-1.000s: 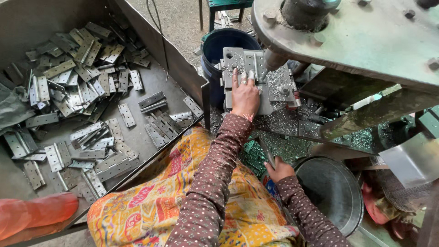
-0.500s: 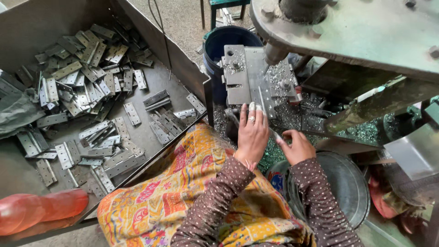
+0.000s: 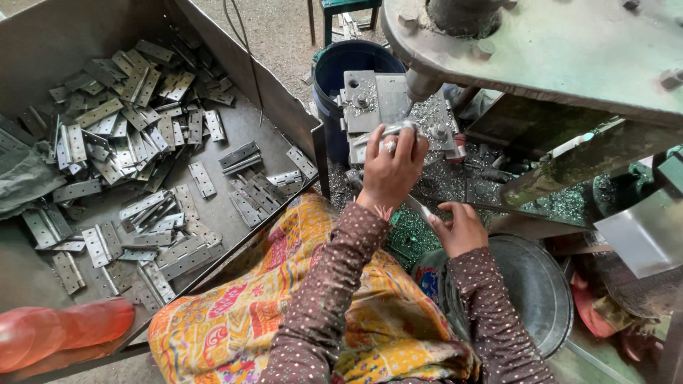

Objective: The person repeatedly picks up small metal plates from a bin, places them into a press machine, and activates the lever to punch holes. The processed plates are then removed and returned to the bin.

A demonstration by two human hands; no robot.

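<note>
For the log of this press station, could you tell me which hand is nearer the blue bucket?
Left. The left hand rests on the metal jig plate right beside the blue bucket; the right hand sits lower, farther away.

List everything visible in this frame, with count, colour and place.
hinges: many, grey, heaped in tray at left
tray: one, grey metal, left
jig: one, grey, under the press head
press: one, grey-green, top right
bucket: one, blue, behind jig
pan: one, grey, lower right
shavings: scattered, green-grey, around jig
left hand: on a hinge at the jig
right hand: holds a thin metal piece
</note>
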